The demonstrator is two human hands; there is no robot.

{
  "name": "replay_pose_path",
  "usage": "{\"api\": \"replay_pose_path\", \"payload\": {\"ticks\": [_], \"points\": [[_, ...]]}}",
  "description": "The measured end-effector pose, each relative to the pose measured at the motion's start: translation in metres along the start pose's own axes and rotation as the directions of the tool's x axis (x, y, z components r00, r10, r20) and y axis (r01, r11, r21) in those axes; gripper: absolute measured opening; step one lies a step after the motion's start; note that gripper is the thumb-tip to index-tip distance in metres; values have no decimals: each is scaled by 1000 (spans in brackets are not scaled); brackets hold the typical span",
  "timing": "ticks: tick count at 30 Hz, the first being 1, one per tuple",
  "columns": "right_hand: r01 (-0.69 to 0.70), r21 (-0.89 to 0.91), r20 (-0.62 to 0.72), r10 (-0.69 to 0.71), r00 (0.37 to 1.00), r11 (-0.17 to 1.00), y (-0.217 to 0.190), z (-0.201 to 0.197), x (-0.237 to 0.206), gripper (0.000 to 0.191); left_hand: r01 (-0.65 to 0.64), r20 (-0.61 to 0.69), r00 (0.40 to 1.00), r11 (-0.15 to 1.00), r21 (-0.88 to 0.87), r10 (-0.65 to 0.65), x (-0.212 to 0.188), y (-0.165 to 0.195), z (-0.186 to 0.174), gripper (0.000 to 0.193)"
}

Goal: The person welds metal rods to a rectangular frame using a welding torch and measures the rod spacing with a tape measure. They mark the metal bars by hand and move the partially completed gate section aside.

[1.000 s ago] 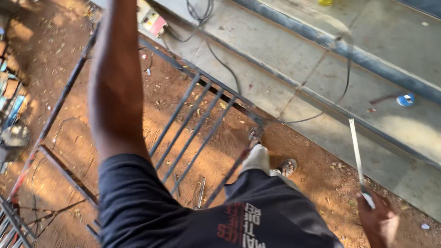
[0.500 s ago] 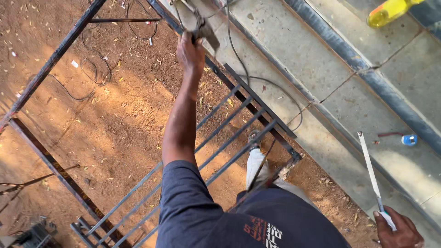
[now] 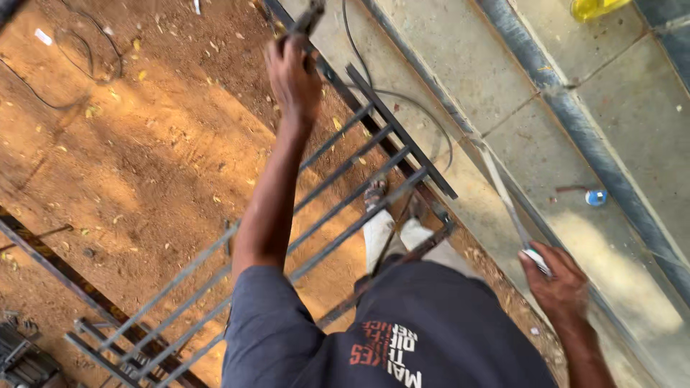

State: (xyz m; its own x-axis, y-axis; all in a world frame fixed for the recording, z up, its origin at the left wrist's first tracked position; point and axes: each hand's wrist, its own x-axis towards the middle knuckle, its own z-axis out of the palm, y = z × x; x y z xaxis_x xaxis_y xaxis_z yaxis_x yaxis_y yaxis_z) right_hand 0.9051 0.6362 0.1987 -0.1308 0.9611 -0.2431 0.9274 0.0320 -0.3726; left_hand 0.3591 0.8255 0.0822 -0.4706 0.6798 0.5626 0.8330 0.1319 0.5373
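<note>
The left hand [image 3: 293, 72] has swung out and away from the body since a second ago, when the arm rose straight up the view; it now reaches to the far end of the steel grille [image 3: 338, 208], its fingers wrapped tight round a dark metal tool [image 3: 310, 16], probably a welding holder or hammer, though its head is cut off by the top edge. The view has also slid right, so the concrete slab [image 3: 445, 79] fills more of it. Judging by that reach, work is moving to the grille's far corner.

The right hand [image 3: 557, 276] hangs low at the near right, fingers closed on the white-tipped end of a thin, pale, flat strip [image 3: 503, 194], likely a rule or rod, which slants up over the slab.

The grille lies flat on red, gritty dirt [image 3: 144, 158], its parallel square bars dull grey and rust-flecked, closed by a dark cross rail at the far end. A black cable [image 3: 424, 108] loops across the smooth slab. A yellow bottle [image 3: 593, 7] lies at the far right, a small blue cap [image 3: 595, 197] nearer.
</note>
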Motion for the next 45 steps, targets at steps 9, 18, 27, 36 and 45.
{"api": "replay_pose_path", "payload": {"ticks": [9, 18, 27, 36, 45], "points": [[279, 83, 124, -288, 950, 957, 15, 33, -16, 35, 9, 476, 877, 990, -142, 60, -218, 170, -106, 34], [222, 14, 170, -221, 960, 975, 49, 54, -29, 33, -4, 662, 743, 988, 151, -98, -267, 149, -83, 21], [180, 38, 53, -182, 982, 983, 31, 59, -34, 33, -73, 721, 693, 995, 65, 4, -277, 125, -77, 25], [160, -10, -12, -160, 987, 987, 24, 63, -44, 34, -133, 699, 709, 991, 3, 93, -264, 124, -87, 21], [174, -101, -25, -177, 984, 980, 28, 69, -46, 33, -152, 654, 745, 988, -28, 133, -262, 125, -91, 20]]}}
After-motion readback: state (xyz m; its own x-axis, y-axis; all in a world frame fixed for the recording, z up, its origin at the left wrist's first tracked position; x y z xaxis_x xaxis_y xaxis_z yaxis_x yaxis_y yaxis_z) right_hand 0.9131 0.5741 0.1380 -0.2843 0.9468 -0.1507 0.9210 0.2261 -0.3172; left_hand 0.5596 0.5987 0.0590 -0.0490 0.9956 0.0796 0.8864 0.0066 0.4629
